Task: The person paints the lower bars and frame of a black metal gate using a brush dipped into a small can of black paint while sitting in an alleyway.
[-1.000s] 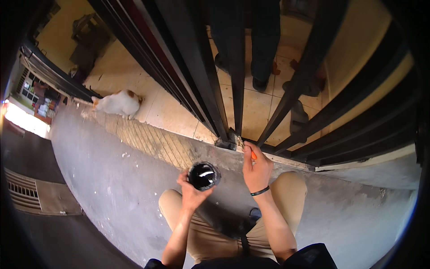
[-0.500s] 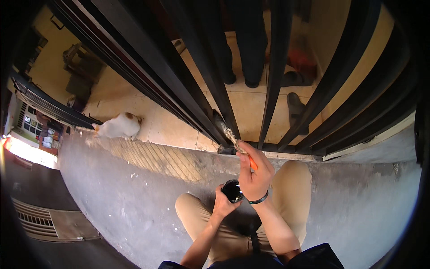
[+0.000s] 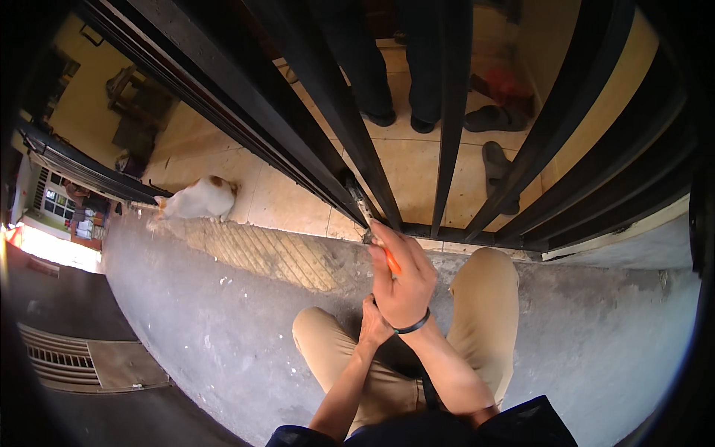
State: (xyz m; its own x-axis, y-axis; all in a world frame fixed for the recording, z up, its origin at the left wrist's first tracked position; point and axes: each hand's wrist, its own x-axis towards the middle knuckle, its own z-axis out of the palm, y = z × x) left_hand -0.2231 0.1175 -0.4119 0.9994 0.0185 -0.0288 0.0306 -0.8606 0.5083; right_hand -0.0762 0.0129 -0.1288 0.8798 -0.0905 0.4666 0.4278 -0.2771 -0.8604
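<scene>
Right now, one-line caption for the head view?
Right hand holds an orange-handled brush against a black gate bar; left hand beneath it.

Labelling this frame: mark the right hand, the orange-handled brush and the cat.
right hand (image 3: 406, 287), head view, back of the hand.
orange-handled brush (image 3: 392, 261), head view, orange handle showing between the fingers.
cat (image 3: 199, 200), head view, white back.

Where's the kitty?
In the head view, the white and orange cat is at the left, on the tiled floor beside the black gate bars, far from the hands.
</scene>
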